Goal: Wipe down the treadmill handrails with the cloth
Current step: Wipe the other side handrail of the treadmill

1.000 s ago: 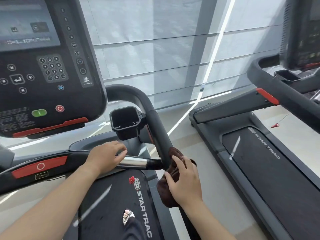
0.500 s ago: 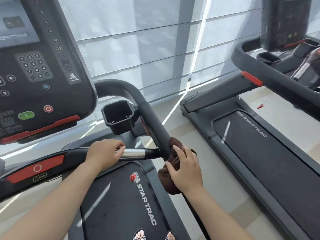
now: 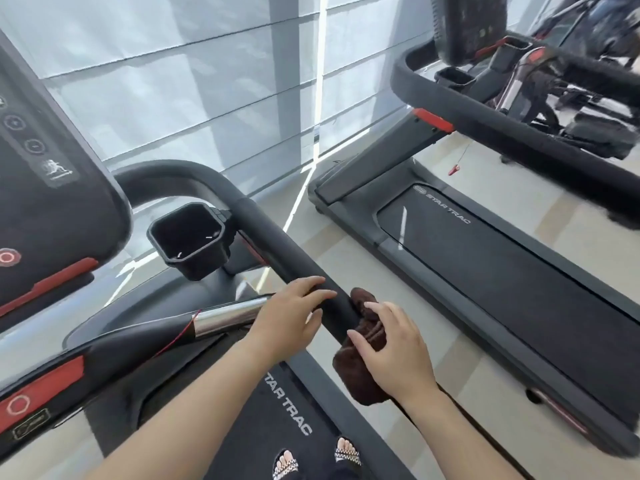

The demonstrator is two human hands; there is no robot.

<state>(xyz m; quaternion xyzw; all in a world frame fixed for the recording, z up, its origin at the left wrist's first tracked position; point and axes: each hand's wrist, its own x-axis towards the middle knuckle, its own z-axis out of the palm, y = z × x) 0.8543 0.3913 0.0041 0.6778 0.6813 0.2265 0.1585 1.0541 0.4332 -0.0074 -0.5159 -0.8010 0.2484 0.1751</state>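
Both of my hands are on the right side handrail (image 3: 277, 249), the padded black bar that slants from the upper left of the frame down to lower centre. My right hand (image 3: 393, 351) presses the brown cloth (image 3: 363, 327) against the rail, fingers spread and curled over the bunched fabric, gripping it with the loose end hanging below my palm. My left hand (image 3: 289, 315) sits just above the cloth on the same rail, fingers draped loosely over the top and holding nothing; its heel lies by the end of the chrome bar (image 3: 227, 315) that runs in from the left. I judge the wiping of this rail to be in hand, at its lower stretch, with the long padded run up toward the cup holder (image 3: 188, 237) likely to need a pass. The next move, as I read it, calls for lifting my left hand clear, since it sits in the cloth's upward path, then sliding the cloth along with the fabric wrapped well round the bar so the underside is reached too. The far handrail is out of the frame.
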